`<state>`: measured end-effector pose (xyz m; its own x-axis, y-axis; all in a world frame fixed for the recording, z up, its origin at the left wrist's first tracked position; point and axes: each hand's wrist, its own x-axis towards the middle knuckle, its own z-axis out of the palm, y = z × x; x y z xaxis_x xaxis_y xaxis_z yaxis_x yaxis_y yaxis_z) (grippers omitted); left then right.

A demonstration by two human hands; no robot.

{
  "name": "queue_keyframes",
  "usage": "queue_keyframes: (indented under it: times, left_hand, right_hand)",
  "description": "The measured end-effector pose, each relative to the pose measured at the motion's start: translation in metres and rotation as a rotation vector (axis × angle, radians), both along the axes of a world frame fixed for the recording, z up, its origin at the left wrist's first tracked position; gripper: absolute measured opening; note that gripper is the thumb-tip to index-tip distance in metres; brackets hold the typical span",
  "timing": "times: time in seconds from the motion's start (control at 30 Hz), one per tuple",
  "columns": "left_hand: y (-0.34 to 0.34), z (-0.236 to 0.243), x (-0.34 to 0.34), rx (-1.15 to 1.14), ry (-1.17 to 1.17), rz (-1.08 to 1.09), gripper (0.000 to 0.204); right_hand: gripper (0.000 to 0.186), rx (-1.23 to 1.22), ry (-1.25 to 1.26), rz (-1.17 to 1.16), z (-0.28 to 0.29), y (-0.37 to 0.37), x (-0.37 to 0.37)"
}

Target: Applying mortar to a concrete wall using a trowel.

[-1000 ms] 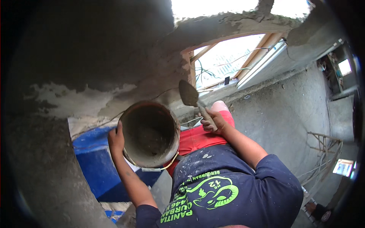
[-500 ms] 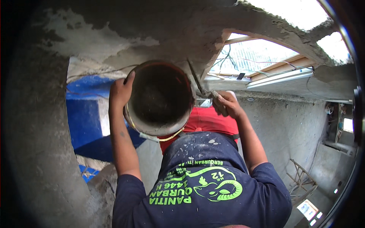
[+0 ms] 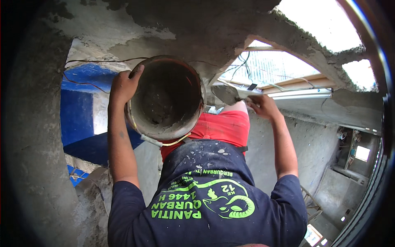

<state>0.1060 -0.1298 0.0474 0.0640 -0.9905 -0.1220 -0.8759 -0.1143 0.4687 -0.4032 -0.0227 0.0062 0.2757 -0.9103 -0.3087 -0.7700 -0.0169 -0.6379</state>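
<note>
Head view: the left hand curls its fingers over the rim of a mortar-caked bucket, held up at left-centre against the rough cement wall. The right hand, to the right, is wrapped tight around the handle of a trowel, whose blade sits just beside the bucket's rim.

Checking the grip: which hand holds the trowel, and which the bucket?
The right hand grips the trowel; the left hand clasps the rim of the bucket.
</note>
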Motion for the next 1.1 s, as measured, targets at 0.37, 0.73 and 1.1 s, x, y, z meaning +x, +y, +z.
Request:
queue_keyframes:
  times: [0.37, 0.73, 1.1]
  left_hand:
    - [0.002, 0.024, -0.025, 0.058, 0.047, -0.028, 0.074]
    - [0.011, 0.027, -0.032, 0.053, 0.05, -0.051, 0.064]
    - [0.016, 0.025, -0.022, -0.031, 0.137, -0.024, 0.065]
  right_hand:
    - [0.04, -0.126, -0.367, -0.154, 0.021, -0.044, 0.048]
    - [0.039, 0.0, 0.136, 0.152, 0.039, -0.074, 0.014]
    - [0.041, 0.178, 0.065, -0.296, -0.009, -0.018, -0.039]
